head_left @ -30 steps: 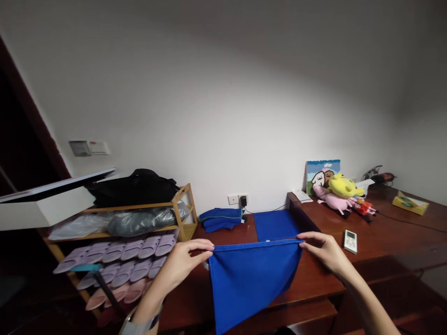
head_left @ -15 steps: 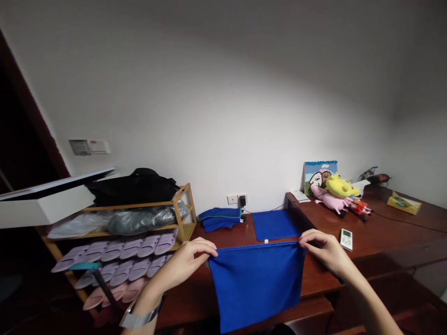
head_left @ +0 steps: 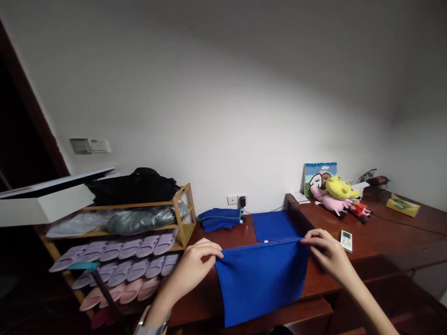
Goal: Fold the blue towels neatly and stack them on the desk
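Note:
A blue cloth (head_left: 263,281) hangs spread between my two hands, its stitched top edge pulled nearly straight. My left hand (head_left: 201,260) pinches the upper left corner; my right hand (head_left: 324,251) pinches the upper right corner, slightly higher. The cloth hangs in front of the brown wooden table (head_left: 240,238). Behind it, a second blue cloth (head_left: 275,225) lies flat on the table, its near part hidden. To the left of that one is a crumpled pile of blue cloths (head_left: 220,218) with a green edge.
At left stands a wooden rack (head_left: 182,228) with purple slippers (head_left: 131,246), pink slippers (head_left: 131,291) and a black bag (head_left: 134,187). On the raised right surface are plush toys (head_left: 330,202), a remote control (head_left: 345,241) and a tissue pack (head_left: 402,204). A black plug (head_left: 242,201) sits in the wall socket.
Both hands have shifted slightly right with the blue cloth. The cloth's lower edge has risen a little, and its left corner sits slightly lower. The grips are unchanged.

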`<state>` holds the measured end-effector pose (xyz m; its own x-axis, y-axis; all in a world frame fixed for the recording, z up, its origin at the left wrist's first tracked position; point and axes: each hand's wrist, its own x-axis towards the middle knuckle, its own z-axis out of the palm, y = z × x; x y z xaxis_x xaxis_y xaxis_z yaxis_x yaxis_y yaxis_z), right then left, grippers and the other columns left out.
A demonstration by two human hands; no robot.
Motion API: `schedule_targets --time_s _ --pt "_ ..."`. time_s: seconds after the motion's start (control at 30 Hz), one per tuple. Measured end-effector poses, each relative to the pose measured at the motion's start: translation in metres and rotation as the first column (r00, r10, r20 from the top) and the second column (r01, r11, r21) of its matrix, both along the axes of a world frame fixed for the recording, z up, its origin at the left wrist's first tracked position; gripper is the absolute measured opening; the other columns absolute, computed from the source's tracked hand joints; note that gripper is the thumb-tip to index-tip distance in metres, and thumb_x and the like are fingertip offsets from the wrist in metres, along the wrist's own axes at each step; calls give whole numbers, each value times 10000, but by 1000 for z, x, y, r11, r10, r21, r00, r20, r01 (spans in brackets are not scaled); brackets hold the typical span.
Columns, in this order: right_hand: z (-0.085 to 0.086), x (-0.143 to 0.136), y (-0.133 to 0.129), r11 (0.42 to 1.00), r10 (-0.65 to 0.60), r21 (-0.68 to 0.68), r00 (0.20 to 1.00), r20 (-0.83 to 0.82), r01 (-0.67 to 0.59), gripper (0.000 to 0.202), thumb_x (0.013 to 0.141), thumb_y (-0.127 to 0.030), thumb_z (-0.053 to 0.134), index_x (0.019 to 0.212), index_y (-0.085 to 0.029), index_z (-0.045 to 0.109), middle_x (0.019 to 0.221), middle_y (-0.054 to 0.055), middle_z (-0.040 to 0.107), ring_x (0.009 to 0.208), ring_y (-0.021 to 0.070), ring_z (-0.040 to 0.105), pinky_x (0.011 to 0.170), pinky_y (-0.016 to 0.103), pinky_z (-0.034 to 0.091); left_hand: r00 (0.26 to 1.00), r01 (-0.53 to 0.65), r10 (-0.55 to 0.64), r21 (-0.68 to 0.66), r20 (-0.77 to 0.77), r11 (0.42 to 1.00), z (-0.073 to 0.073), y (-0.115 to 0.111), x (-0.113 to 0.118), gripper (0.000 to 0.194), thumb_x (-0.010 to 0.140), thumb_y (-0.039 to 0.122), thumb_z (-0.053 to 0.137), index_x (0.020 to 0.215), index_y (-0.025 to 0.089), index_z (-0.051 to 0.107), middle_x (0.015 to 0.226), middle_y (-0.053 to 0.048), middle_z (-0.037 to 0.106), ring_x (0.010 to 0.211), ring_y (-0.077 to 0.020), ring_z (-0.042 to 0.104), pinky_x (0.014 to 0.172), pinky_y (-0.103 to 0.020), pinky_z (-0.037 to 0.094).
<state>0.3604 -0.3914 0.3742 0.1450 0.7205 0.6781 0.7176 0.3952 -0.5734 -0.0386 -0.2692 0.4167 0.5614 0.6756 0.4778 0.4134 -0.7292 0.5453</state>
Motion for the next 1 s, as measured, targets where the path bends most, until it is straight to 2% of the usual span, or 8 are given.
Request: schedule_targets --time_s 0.2,0.3,0.47,0.6,0.7,0.8,0.9,1.0 --pt "-47 17 4 961 -263 104 962 72 255 280 979 -386 518 1048 -308 778 1097 88 694 935 247 698 790 340 565 985 142 -162 -268 -54 953 -42 -33 39 342 818 129 552 820 328 829 946 -5 788 925 -185 708 945 -328 537" --pt "-57 24 24 918 -378 150 924 58 367 283 991 -372 502 1057 -301 769 1134 78 692 946 241 699 803 338 562 978 157 -195 -366 -69 917 -66 -45 65 349 807 132 571 859 355 835 998 4 789 970 -188 702 1023 -344 495" --pt "-38 1 125 938 -308 166 951 2 303 323 1002 -309 451 1037 -255 768 1175 97 690 1004 233 688 893 340 550 989 139 -104 -394 109 909 -103 -25 80 250 845 237 608 926 304 835 1041 -55 779 1006 -215 703 957 -336 543" --pt "-51 -68 226 998 -54 -41 997 52 56 363 931 -135 453 1056 -232 780 1279 97 689 1124 222 672 1017 326 507 944 -4 147 -437 294 899 -176 26 56 260 826 383 639 916 231 830 1058 -112 791 1000 -259 737 894 -371 598" --pt "-111 -128 255 955 114 -286 988 101 -81 396 849 -67 494 1062 -220 792 1500 78 564 1283 232 607 1112 334 452 891 -164 366 -561 269 811 -256 59 24 340 719 476 701 872 200 828 1031 -130 812 1002 -308 757 946 -419 597" --pt "-199 -161 229 883 124 -467 982 140 -44 434 848 -94 484 1153 -205 772 1527 78 540 1322 230 584 1133 341 437 833 -336 536 -646 135 686 -321 71 -6 330 588 467 742 777 209 821 955 -134 824 971 -351 768 947 -452 598" --pt "-281 -154 173 852 69 -516 960 270 84 471 927 -184 427 1293 -248 716 1520 52 552 1444 253 453 1250 443 265 812 -396 578 -656 76 642 -354 68 -27 304 553 449 732 727 214 812 924 -142 823 965 -375 767 944 -472 596" --pt "-330 -124 124 741 -82 -594 920 384 314 507 996 -353 389 1471 -311 562 1610 18 429 1526 294 307 1263 529 197 814 -430 580 -638 33 639 -366 67 -37 305 579 471 713 740 230 808 938 -120 827 988 -362 763 952 -444 590"
